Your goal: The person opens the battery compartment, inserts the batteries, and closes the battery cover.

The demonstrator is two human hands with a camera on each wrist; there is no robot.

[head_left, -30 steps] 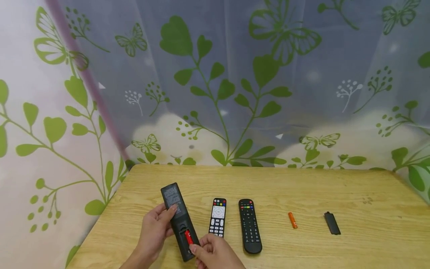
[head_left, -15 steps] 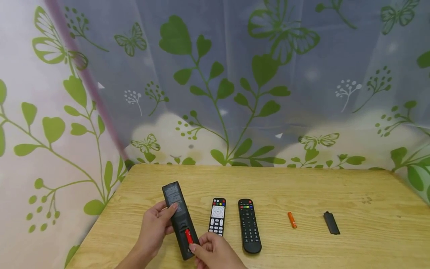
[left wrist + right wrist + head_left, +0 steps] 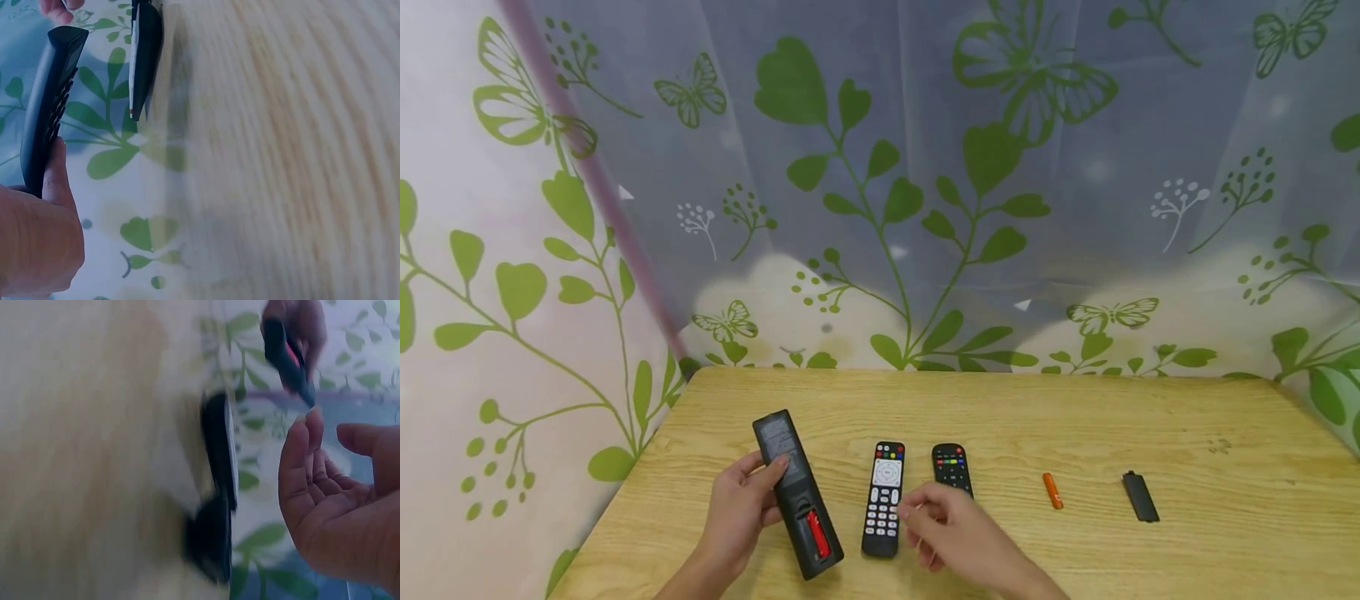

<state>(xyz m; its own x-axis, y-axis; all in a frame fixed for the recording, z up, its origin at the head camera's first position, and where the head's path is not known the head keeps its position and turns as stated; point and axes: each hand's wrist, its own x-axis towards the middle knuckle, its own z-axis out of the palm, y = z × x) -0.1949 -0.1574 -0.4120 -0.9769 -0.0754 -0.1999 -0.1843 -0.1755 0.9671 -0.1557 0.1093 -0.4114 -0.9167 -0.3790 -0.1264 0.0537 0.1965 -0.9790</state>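
Note:
My left hand (image 3: 736, 515) grips a black remote control (image 3: 795, 479), its back turned up and tilted, with the thumb across the label. In its uncovered battery compartment lies a red battery (image 3: 817, 534). The left wrist view shows the same remote control (image 3: 44, 112) from the side, buttons facing away. My right hand (image 3: 964, 533) hovers over the table with nothing in it. Its fingers bend loosely, and the thumb stands apart from them in the right wrist view. Nearest to it are a remote control with white buttons (image 3: 884, 498) and a black remote control (image 3: 951, 468), whose lower part it hides.
An orange battery (image 3: 1052, 491) lies on the wooden table (image 3: 1232, 533) to the right. Beyond it lies a small black battery cover (image 3: 1141, 497). A curtain with green leaves and butterflies (image 3: 850, 208) hangs behind the table's back edge.
My right hand has let go of the red battery and moved right, away from the held remote control. The battery now lies in the compartment. My left hand has shifted slightly left.

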